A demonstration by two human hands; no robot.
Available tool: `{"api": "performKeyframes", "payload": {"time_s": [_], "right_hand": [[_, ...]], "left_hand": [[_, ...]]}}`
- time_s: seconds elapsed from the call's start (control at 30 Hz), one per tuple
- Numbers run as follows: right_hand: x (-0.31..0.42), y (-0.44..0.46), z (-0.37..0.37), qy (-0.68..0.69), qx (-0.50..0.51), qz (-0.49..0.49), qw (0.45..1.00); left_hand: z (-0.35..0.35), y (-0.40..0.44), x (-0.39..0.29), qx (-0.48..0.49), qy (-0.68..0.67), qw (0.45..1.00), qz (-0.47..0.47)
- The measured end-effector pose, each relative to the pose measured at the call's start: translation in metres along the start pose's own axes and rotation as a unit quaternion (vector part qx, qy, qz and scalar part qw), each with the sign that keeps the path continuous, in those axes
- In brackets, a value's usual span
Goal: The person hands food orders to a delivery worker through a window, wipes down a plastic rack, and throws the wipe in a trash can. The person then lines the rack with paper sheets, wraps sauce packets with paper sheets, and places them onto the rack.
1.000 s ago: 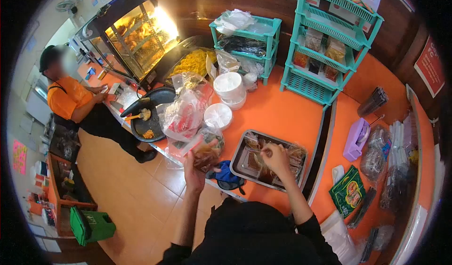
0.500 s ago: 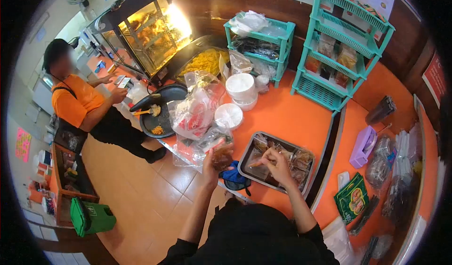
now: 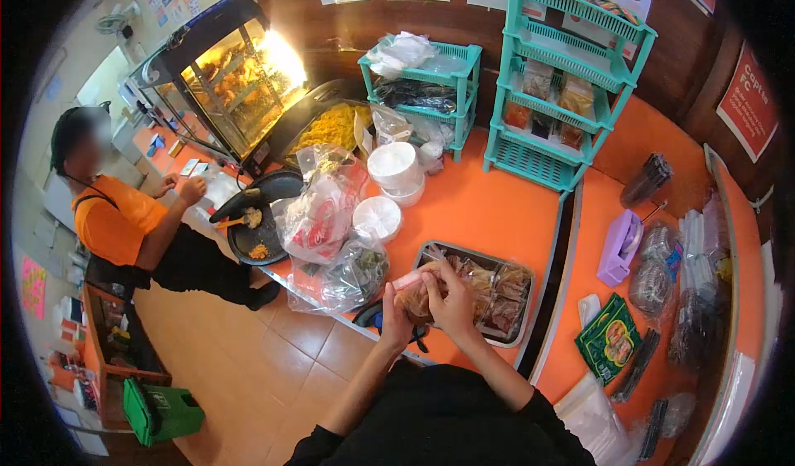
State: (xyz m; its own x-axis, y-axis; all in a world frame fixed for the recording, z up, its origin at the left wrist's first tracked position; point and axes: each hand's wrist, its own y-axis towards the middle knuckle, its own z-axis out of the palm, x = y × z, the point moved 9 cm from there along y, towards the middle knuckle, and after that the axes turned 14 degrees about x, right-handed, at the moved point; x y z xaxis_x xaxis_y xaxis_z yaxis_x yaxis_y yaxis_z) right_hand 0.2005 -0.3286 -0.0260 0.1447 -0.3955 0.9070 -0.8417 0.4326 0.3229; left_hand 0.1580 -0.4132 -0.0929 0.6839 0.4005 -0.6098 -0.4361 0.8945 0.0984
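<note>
My left hand [image 3: 397,322] is closed around a small clear plastic packet [image 3: 410,299] with brownish contents. From the right, my right hand [image 3: 453,304] pinches the upper part of the same packet, so both hands meet on it. The fingers cover part of the packet. Just behind and to the right of my hands sits a metal tray [image 3: 527,307] holding several similar packets of brown food. A clear bag with dark green contents [image 3: 361,269] lies left of my hands.
White round tubs [image 3: 378,219] stand behind the bags. Turquoise racks [image 3: 530,161] rise at the back. A purple tape dispenser [image 3: 617,251] and green packet [image 3: 610,339] lie at right. A person in an orange shirt [image 3: 120,227] stands left, near a stone mortar [image 3: 263,232].
My right hand has left the tray and come over to the packet in my left hand. The clear bag of greens shows beside the white-and-red bag. The view has shifted slightly.
</note>
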Motion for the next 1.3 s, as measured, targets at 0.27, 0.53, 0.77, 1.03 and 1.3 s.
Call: {"api": "performKeyframes", "payload": {"time_s": [0.27,0.53,0.77,1.03,1.3], "right_hand": [[-0.007,-0.004,0.004,-0.086,-0.019,-0.027,0.996],[-0.072,0.002,-0.020,-0.050,-0.024,0.139,0.989],[-0.106,0.029,0.002,-0.322,0.055,0.040,0.944],[-0.131,0.019,0.010,-0.413,0.017,0.082,0.907],[-0.107,0.020,0.009,-0.428,0.014,-0.026,0.903]], "left_hand": [[-0.036,-0.008,0.012,-0.087,0.186,0.978,-0.037],[-0.062,-0.013,-0.055,-0.109,0.160,0.979,0.064],[-0.066,-0.010,-0.082,-0.087,0.160,0.983,0.037],[-0.076,0.000,-0.069,-0.096,0.131,0.985,0.060],[-0.091,0.006,-0.061,-0.097,0.125,0.986,0.060]]}}
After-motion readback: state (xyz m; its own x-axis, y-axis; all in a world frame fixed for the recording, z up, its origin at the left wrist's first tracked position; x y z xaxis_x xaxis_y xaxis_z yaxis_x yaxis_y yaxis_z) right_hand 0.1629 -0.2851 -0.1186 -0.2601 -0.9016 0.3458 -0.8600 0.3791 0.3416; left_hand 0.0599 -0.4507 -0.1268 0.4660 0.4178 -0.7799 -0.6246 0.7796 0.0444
